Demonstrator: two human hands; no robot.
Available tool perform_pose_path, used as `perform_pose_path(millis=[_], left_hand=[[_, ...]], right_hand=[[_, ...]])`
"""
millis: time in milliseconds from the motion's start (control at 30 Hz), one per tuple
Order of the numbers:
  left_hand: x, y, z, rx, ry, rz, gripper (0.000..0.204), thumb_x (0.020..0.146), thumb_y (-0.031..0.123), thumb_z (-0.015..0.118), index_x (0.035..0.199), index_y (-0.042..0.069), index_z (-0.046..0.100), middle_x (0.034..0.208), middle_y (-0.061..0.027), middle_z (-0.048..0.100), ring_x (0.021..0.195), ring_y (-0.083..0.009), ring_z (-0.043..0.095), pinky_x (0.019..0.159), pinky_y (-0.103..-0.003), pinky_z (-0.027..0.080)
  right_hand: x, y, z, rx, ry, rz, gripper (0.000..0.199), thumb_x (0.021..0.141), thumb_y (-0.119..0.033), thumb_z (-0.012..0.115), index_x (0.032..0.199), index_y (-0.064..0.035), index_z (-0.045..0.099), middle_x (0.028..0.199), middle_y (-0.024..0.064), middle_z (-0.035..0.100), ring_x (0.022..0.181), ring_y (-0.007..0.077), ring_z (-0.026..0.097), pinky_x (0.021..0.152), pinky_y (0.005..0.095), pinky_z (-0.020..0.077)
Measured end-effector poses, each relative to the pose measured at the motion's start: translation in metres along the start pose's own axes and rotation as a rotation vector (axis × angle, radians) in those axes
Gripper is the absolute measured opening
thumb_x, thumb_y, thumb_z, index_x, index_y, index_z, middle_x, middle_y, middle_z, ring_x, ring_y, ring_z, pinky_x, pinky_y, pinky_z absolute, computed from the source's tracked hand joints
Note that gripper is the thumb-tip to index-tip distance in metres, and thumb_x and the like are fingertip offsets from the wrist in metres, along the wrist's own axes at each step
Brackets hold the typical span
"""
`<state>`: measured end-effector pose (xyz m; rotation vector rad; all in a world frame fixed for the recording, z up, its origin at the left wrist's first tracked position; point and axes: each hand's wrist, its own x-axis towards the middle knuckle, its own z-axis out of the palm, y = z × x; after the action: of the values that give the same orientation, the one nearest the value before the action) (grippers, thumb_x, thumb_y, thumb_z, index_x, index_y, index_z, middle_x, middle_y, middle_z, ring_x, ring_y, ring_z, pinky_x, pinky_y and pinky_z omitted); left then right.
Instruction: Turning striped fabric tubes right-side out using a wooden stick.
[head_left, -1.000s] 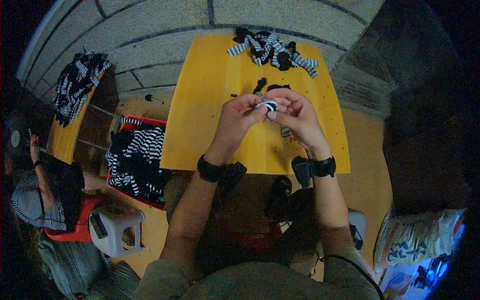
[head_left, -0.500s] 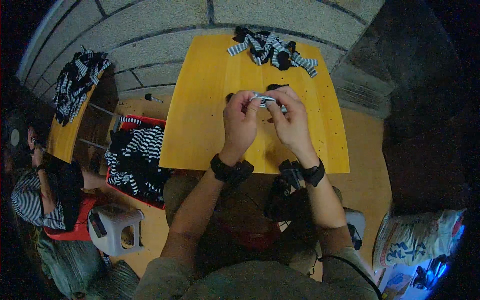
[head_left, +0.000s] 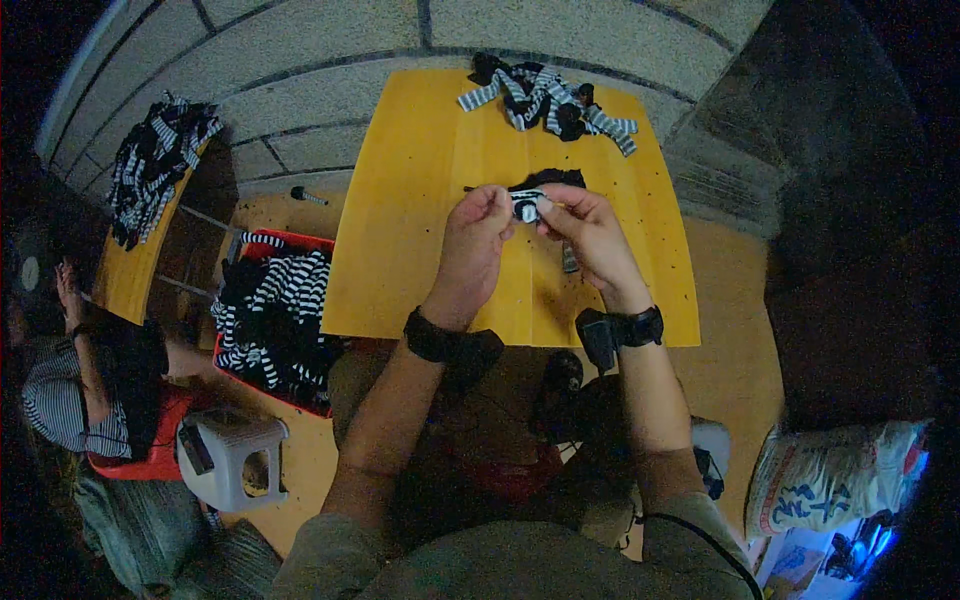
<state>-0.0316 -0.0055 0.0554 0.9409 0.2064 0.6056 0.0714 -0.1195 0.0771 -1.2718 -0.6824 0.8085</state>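
Above the yellow table (head_left: 400,230), a black-and-white striped sock (head_left: 527,206) is stretched between my two hands. My left hand (head_left: 474,245) pinches its left end between thumb and fingers. The right end is in the pinch of my right hand (head_left: 592,238). A bunched, dark part of the sock shows just beyond my fingertips, and a grey striped end hangs below the right fingers. Some of the fabric is hidden behind my hands.
A heap of striped socks (head_left: 550,105) lies at the table's far edge. Left of the table, a red crate (head_left: 323,405) holds many more. Another sock pile (head_left: 160,170) covers a side table, near a seated person (head_left: 75,400). A white stool (head_left: 235,465) stands lower left; a sack (head_left: 840,480) lies at right.
My hands have turned slightly and drawn a little apart at the wrists. More of the sock now shows between and beyond my fingers. The seated person's hand has risen slightly.
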Motion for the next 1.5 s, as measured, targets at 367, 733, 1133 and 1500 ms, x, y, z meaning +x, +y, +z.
perform_pose_path(millis=[367, 733, 1133, 1500], left_hand=[[0.012, -0.012, -0.004, 0.557, 0.201, 0.291, 0.013, 0.092, 0.013, 0.056, 0.084, 0.003, 0.055, 0.073, 0.0015, 0.054, 0.067, -0.0077, 0.048, 0.062, -0.023, 0.039], [0.011, -0.012, -0.017, 0.286, 0.097, 0.104, 0.015, 0.094, 0.015, 0.053, 0.083, 0.006, 0.056, 0.070, 0.0051, 0.052, 0.064, -0.0042, 0.045, 0.058, -0.019, 0.035], [0.001, -0.020, -0.006, 0.104, 0.165, 0.260, 0.013, 0.095, 0.014, 0.052, 0.091, 0.003, 0.055, 0.080, 0.0029, 0.053, 0.073, -0.0057, 0.048, 0.067, -0.020, 0.041], [0.000, -0.012, 0.003, -0.084, -0.004, 0.073, 0.012, 0.095, 0.015, 0.052, 0.093, 0.004, 0.056, 0.080, 0.0023, 0.054, 0.071, -0.0060, 0.048, 0.064, -0.021, 0.039]], right_hand=[[-0.004, 0.005, 0.019, -0.014, 0.133, -0.052, 0.015, 0.092, -0.011, 0.055, 0.102, -0.0013, 0.060, 0.075, 0.0012, 0.061, 0.057, 0.0075, 0.056, 0.051, 0.0201, 0.0433], [-0.011, 0.003, 0.007, 0.335, -0.036, 0.127, 0.006, 0.093, -0.011, 0.053, 0.095, -0.0069, 0.055, 0.063, -0.0039, 0.049, 0.036, 0.0044, 0.035, 0.035, 0.0207, 0.0256], [-0.005, 0.002, 0.006, 0.311, -0.091, 0.090, 0.005, 0.089, -0.013, 0.059, 0.088, -0.0090, 0.059, 0.061, -0.0010, 0.055, 0.049, 0.0066, 0.048, 0.044, 0.0197, 0.0341], [-0.006, -0.003, 0.001, 0.108, 0.039, 0.003, 0.010, 0.091, -0.013, 0.058, 0.094, -0.0047, 0.062, 0.073, 0.0014, 0.062, 0.052, 0.0064, 0.055, 0.043, 0.0182, 0.0414]])
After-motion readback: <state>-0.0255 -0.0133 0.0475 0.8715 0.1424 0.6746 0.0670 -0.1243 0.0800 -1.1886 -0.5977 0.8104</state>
